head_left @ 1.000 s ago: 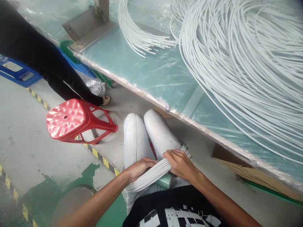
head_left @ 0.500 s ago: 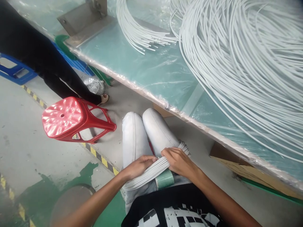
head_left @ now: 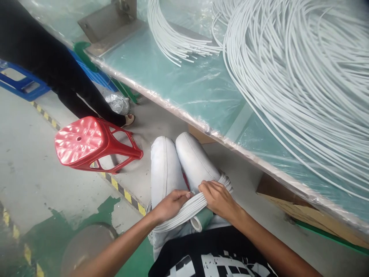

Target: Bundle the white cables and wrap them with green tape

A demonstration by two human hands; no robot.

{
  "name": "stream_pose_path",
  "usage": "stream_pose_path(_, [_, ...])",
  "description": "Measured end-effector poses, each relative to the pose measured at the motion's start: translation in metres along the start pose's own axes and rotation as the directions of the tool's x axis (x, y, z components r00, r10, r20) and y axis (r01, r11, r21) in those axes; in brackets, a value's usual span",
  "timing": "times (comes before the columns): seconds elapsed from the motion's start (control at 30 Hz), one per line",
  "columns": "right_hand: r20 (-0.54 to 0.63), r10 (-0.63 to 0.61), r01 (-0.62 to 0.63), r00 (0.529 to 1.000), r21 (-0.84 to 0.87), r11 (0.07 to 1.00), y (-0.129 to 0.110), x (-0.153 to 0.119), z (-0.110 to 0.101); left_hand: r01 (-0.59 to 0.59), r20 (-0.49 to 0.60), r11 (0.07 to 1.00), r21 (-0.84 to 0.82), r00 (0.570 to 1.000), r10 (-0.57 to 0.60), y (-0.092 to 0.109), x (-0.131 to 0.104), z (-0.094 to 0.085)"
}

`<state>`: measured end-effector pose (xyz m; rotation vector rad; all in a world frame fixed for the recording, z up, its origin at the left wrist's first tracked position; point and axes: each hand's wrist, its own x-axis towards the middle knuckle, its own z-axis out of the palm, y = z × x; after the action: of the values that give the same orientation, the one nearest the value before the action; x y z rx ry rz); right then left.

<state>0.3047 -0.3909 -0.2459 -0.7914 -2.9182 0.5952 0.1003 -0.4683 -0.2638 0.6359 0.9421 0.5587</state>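
Note:
A coil of thin white cable [head_left: 186, 215] lies across my lap over light jeans, its strands gathered flat in front of me. My left hand [head_left: 171, 206] is closed on the coil from the left, thumb and fingers pressed together at its far edge. A small shiny scrap shows by those fingertips, too small to make out. Curled over the same strands, my right hand [head_left: 216, 198] grips them to the right. Under the coil, close to my right palm, sits a green tape roll [head_left: 205, 218] with a pale hollow core facing me.
The table [head_left: 184, 88] under clear film holds a large pile of white cable [head_left: 291, 84] and a metal bracket [head_left: 108, 27]. A red stool [head_left: 79, 140] stands to the left, beside a person's dark-clad leg [head_left: 66, 73]. A cardboard box [head_left: 305, 207] sits under the table.
The green tape roll has turned, so its hollow end now faces me. Both hands keep their hold on the coil. The whole view has shifted slightly.

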Motion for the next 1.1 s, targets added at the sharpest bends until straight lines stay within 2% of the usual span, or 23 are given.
stream_pose_path(0.3, [0.018,-0.033,0.034,0.999,-0.04,0.999,0.001,0.0,-0.001,0.044,0.093,0.978,-0.205,0.995,-0.025,-0.007,0.005,-0.003])
stream_pose_path(0.53, [0.062,-0.049,0.052,0.997,-0.05,0.997,0.001,-0.002,-0.004,0.126,0.08,0.881,-0.456,0.992,-0.101,-0.002,0.009,0.001])
stream_pose_path(0.8, [0.006,-0.099,0.099,0.995,-0.104,0.99,0.002,-0.001,0.002,0.128,0.117,0.879,-0.459,0.99,-0.083,-0.009,0.008,0.001])
stream_pose_path(0.9, [0.012,-0.075,0.075,0.997,-0.121,0.99,0.001,-0.004,0.004,0.114,0.071,0.892,-0.438,0.993,-0.093,-0.008,0.008,0.002])
stream_pose_path(1.1, [-0.031,-0.044,0.037,0.999,-0.186,0.982,-0.005,-0.002,0.008,-0.014,0.163,0.961,-0.275,0.985,0.061,0.002,-0.002,0.004])
